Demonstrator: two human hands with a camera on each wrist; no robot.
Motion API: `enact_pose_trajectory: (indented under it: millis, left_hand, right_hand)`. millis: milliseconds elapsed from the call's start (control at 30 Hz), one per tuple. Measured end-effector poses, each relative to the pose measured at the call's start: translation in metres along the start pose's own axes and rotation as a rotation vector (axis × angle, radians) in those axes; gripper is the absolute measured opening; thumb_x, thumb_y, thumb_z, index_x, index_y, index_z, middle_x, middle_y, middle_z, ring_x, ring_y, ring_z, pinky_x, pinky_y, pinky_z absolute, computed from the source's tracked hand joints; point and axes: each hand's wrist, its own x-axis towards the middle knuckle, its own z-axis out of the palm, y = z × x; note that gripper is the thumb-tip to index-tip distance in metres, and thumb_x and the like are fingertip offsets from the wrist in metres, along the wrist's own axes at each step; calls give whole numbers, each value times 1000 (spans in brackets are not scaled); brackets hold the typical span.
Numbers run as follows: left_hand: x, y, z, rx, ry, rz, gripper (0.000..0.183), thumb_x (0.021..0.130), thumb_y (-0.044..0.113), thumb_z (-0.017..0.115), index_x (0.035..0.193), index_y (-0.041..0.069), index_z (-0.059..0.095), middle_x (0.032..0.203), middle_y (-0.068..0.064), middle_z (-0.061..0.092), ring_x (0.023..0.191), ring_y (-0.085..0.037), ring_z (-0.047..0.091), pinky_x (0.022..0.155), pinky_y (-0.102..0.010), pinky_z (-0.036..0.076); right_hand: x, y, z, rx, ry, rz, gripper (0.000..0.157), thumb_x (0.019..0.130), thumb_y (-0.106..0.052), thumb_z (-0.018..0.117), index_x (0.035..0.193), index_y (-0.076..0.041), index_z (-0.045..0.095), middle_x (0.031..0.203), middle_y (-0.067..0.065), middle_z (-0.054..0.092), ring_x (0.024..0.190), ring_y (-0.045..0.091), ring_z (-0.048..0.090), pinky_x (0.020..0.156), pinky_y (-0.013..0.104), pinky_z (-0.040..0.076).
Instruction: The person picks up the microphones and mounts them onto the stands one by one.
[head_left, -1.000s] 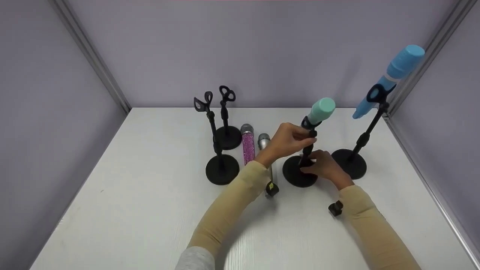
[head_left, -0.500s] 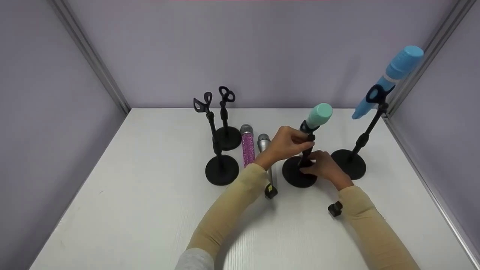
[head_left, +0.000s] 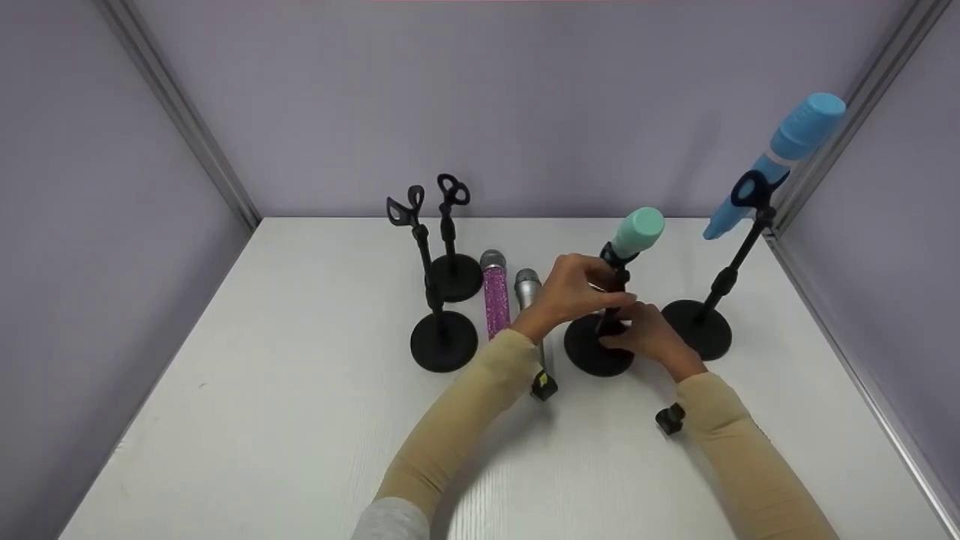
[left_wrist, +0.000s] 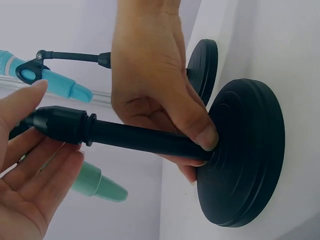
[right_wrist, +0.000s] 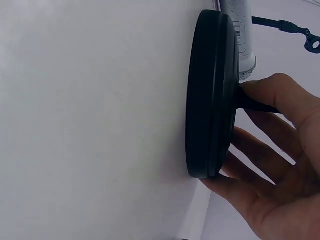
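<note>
A mint-green microphone (head_left: pixel 639 229) leans in the clip of a black microphone stand (head_left: pixel 589 351). My right hand (head_left: pixel 651 334) pinches this stand's pole just above the round base. In the left wrist view the right thumb (left_wrist: pixel 206 137) presses the pole's foot. My left hand (head_left: pixel 566 292) is at the upper part of the pole. Its fingers (left_wrist: pixel 60 167) lie straight along the collar (left_wrist: pixel 62 124), while its thumb stands apart from it. A blue microphone (head_left: pixel 799 135) sits tilted in another stand (head_left: pixel 701 330) on the right.
Left of the hands, two stands (head_left: pixel 444 341) with bare clips rise from the white table (head_left: pixel 285 420). A glittery pink microphone (head_left: pixel 496 296) and a silver microphone (head_left: pixel 528 285) lie between, partly hidden by the left arm. Walls enclose the table's back and sides.
The mint-green microphone and upper pole have sunk a little. My left hand moved down with them, and its thumb has come away from the pole. The right hand keeps its place.
</note>
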Motion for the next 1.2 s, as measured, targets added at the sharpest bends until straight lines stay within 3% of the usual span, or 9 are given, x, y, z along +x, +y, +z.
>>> enact_pose_trajectory:
  millis: [200, 533, 767, 1000, 1200]
  left_hand:
    - [-1, -1, 0, 7, -7, -10, 23, 84, 18, 86, 99, 2, 79, 93, -10, 80, 84, -8, 74, 77, -15, 58]
    - [1, -2, -4, -16, -116, 3, 14, 92, 7, 76, 104, 0, 78, 101, -13, 79, 95, -13, 76, 84, -16, 58]
    - [1, -3, -2, -13, -161, -12, 18, 95, 2, 71, 112, 1, 76, 108, -12, 78, 100, -13, 75, 91, -14, 54]
    - [-1, -1, 0, -11, -137, -32, 23, 93, 14, 76, 112, 2, 75, 107, -11, 78, 100, -10, 74, 88, -18, 58]
    - [1, 1, 2, 86, -56, -19, 31, 86, 29, 85, 103, 5, 75, 94, -5, 79, 85, -5, 72, 80, -19, 58]
  right_hand:
    - [0, 0, 1, -1, 5, -21, 49, 85, -20, 79, 125, 6, 69, 125, 29, 70, 127, 48, 61, 108, 62, 46]
    - [0, -2, 2, -24, 9, -18, 48, 86, -21, 78, 126, 6, 69, 126, 27, 70, 127, 48, 61, 108, 63, 47]
    - [0, -2, 1, -38, 2, -6, 48, 86, -22, 77, 125, 6, 69, 126, 27, 71, 127, 48, 61, 109, 63, 46]
    - [-1, -1, 0, -20, -5, 8, 56, 87, -23, 78, 131, 8, 64, 129, 30, 68, 127, 49, 60, 109, 62, 46]
    - [-2, 0, 0, 12, -4, 10, 62, 88, -23, 78, 139, 7, 58, 132, 32, 66, 128, 49, 60, 110, 63, 45]
